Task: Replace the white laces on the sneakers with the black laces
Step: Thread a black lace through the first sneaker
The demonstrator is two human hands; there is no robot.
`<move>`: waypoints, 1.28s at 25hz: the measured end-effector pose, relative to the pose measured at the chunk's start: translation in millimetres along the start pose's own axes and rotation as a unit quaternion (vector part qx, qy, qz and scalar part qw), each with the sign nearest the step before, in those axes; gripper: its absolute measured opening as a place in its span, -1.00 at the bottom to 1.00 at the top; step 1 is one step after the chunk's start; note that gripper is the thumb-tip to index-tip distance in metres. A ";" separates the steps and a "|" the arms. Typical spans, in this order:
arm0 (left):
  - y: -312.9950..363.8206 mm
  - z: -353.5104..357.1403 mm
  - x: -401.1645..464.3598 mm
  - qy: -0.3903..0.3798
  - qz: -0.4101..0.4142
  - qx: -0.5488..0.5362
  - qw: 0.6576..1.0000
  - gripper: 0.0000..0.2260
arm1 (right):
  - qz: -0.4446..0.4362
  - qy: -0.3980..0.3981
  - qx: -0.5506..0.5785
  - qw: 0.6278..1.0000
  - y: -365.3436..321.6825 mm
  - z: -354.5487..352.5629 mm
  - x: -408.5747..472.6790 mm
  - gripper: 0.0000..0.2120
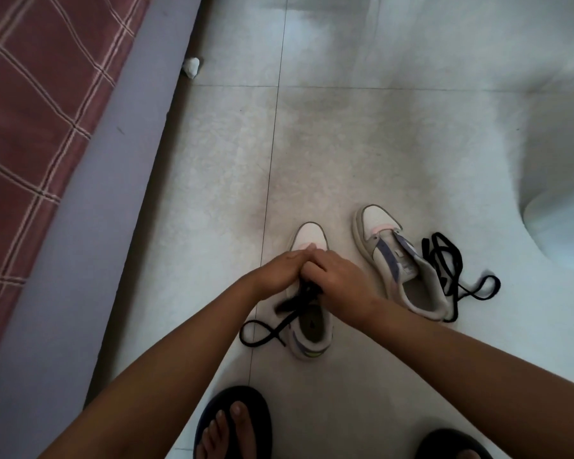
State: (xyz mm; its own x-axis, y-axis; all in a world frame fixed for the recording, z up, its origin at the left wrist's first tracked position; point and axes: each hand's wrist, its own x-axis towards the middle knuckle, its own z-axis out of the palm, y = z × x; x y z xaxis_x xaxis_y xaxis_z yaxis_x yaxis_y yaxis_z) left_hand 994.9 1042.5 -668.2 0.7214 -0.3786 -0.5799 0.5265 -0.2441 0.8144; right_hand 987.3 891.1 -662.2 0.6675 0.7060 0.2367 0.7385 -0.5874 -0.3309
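Observation:
Two white sneakers stand on the tiled floor. Over the tongue of the left sneaker (309,240), my left hand (282,268) and my right hand (337,276) meet with fingers curled. A black lace (272,326) runs out from under them and loops on the floor at the shoe's left. What exactly each hand's fingers pinch is hidden. The right sneaker (398,260) stands apart with no lace in its eyelets. A second black lace (451,266) lies loose in coils beside it on the right.
A bed with a red checked sheet (30,111) and a grey-purple edge fills the left side. A crumpled white scrap (191,67) lies by the bed. A white rounded object (564,233) sits at the right. My feet in dark sandals (232,425) are at the bottom.

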 end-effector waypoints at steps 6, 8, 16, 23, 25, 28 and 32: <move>-11.2 -9.8 0.1 0.019 -0.016 0.084 0.996 -0.84 | 0.365 -0.043 0.281 0.886 7.3 14.7 -22.9 -0.90; -10.4 -9.9 -1.2 0.070 -0.004 0.125 0.990 -0.96 | 0.346 0.020 0.313 0.884 9.3 13.5 -24.5 -0.91; -3.3 -8.4 6.8 0.143 0.129 0.601 0.776 -0.83 | 0.418 0.031 0.400 0.815 4.3 10.1 -51.8 -0.81; -16.2 -34.6 12.0 0.317 -0.056 0.121 0.939 -0.96 | 0.483 0.003 0.445 0.754 -2.2 7.4 -46.6 -0.76; -23.3 -39.7 13.0 0.309 -0.040 0.291 0.905 -0.96 | 0.481 -0.005 0.443 0.756 -1.0 6.6 -46.0 -0.75; -28.8 -37.2 8.7 0.234 0.005 0.572 0.786 -0.86 | 0.471 -0.022 0.442 0.763 1.9 6.7 -49.7 -0.73; -31.4 -40.4 4.8 0.276 0.036 0.648 0.709 -0.70 | 0.460 -0.077 0.457 0.757 8.4 3.0 -56.2 -0.73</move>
State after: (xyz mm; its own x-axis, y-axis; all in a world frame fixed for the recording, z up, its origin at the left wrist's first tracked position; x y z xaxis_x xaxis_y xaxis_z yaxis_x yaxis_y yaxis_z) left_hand 1000.0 1084.4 -697.5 0.9799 -0.1112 -0.1659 -0.1172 -0.9927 -0.0268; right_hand 955.7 847.7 -680.9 0.7885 0.2438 -0.5647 -0.4537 -0.3893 -0.8016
